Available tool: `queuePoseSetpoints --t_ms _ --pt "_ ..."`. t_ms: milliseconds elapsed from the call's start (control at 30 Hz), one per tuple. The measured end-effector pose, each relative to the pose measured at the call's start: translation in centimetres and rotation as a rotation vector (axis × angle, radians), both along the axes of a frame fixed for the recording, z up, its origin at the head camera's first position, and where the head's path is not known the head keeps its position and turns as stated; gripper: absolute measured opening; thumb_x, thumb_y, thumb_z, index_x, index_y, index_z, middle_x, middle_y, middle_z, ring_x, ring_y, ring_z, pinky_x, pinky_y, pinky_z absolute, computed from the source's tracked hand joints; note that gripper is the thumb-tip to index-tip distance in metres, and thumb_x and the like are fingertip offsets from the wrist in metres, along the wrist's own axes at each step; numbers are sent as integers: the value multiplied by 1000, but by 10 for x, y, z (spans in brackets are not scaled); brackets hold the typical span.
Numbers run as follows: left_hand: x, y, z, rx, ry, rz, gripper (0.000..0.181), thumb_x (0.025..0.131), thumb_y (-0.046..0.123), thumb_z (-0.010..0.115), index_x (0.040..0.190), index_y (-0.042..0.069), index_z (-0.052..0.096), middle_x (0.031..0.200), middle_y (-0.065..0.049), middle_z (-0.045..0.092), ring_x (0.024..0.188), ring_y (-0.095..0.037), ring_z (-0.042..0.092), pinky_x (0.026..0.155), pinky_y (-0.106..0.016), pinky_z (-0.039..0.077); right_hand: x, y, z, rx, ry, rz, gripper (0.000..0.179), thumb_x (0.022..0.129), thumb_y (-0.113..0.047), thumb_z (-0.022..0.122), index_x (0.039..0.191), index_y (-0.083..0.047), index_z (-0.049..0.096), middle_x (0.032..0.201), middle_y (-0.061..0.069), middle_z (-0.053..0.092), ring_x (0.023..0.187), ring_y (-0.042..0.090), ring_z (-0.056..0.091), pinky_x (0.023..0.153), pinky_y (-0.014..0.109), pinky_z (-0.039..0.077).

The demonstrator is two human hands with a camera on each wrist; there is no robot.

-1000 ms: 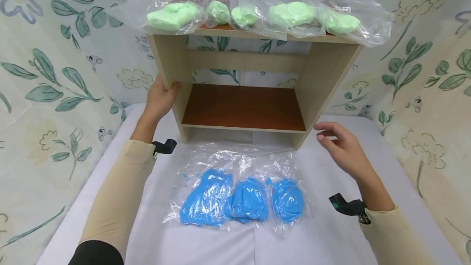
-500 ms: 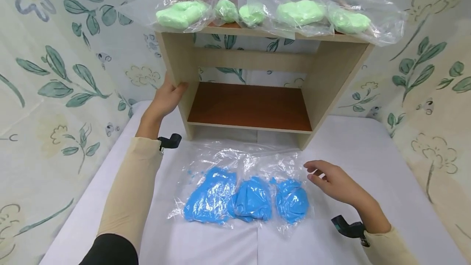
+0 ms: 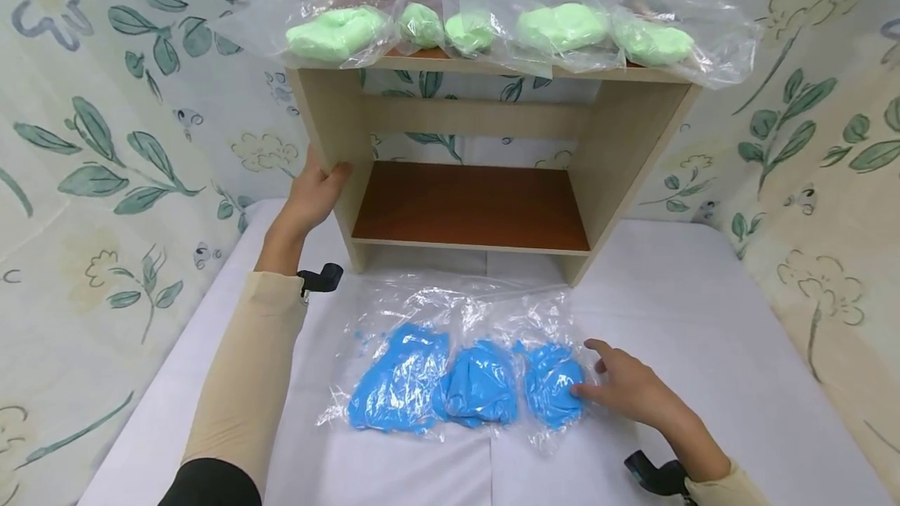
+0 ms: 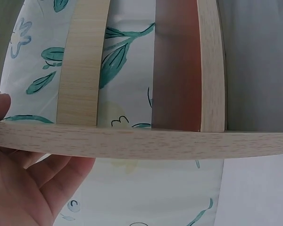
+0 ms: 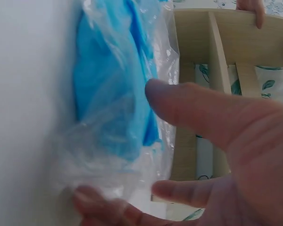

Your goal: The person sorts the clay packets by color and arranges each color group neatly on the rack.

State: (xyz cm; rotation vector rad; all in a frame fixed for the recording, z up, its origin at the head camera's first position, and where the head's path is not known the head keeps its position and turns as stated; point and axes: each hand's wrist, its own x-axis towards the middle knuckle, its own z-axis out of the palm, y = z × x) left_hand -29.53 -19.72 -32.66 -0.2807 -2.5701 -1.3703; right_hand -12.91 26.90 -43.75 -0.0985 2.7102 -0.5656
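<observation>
My left hand (image 3: 316, 192) grips the left side panel of a small wooden shelf (image 3: 471, 250). In the left wrist view its thumb lies on the inner side of the panel edge and the fingers on the outer side. At the right end of a row of clear bags, my right hand (image 3: 628, 383) reaches over the blue bagged lump (image 3: 551, 386). Its thumb overlaps the blue in the head view. Seen from the right wrist, the fingers are spread around the bag's end. Two more bagged blue lumps lie alongside, a middle one (image 3: 482, 383) and a wider left one (image 3: 399, 381).
Several clear bags with light green lumps (image 3: 562, 26) lie along the shelf's top, some overhanging its front edge. A white cloth (image 3: 675, 295) covers the table. Patterned fabric (image 3: 91, 256) hangs behind and at both sides.
My right hand has come down from beside the shelf's right foot to the rightmost blue bag, its thumb now over it. My left hand stays on the shelf panel.
</observation>
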Motion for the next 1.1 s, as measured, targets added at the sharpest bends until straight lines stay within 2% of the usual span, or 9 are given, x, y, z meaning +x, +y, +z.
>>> queuePoseSetpoints --t_ms 100,200,433,567,733,867,1000,1100 --pt "2 -1 -1 3 -4 4 65 103 34 40 156 26 4 160 -9 28 146 -37 33 114 -65 31 1 -4 -5 -25 -1 -9 99 74 -46 82 147 1 35 115 21 63 94 27 62 74 47 57" --pt "2 0 -1 18 -3 6 65 103 33 40 156 28 3 161 -8 27 147 -36 32 115 -65 30 -1 -7 -6 -63 14 -9 97 75 -39 83 148 0 33 111 18 63 89 23 60 73 43 57" --pt "3 3 -1 2 -38 67 65 103 38 40 157 27 6 161 -10 30 148 -38 31 116 -65 28 -4 -3 -10 -156 -8 -82 74 80 -26 80 138 -2 39 109 15 66 89 22 63 72 38 55" --pt "3 3 0 -7 -47 83 66 102 43 39 157 31 5 163 -7 29 148 -37 32 115 -64 31 -4 -2 -13 -229 -22 -109 64 82 -21 79 131 -1 43 106 14 64 89 22 61 72 35 54" --pt "1 2 2 -31 -19 96 66 101 44 43 157 29 13 161 -8 33 146 -35 38 113 -62 36 -4 -3 -13 -313 -29 -121 57 82 -13 77 127 1 43 100 13 61 87 21 57 71 32 50" --pt "4 3 1 17 3 149 64 99 46 50 155 28 24 159 -3 38 145 -31 42 112 -58 39 -4 -2 -12 -380 -55 -129 58 84 -12 75 129 1 41 102 15 56 88 22 56 70 32 50" --pt "10 4 -3 52 82 170 60 99 40 54 152 25 31 156 -3 43 143 -28 44 110 -55 43 -3 -1 -11 -407 -52 -83 45 88 -15 72 125 -5 48 117 19 57 100 26 56 77 36 54" --pt "12 4 -5 47 132 159 56 100 33 54 151 23 35 154 -5 46 141 -28 47 108 -53 46 -2 0 -10 -423 -47 -15 28 92 -15 66 118 -10 57 132 22 56 118 44 53 91 57 53"
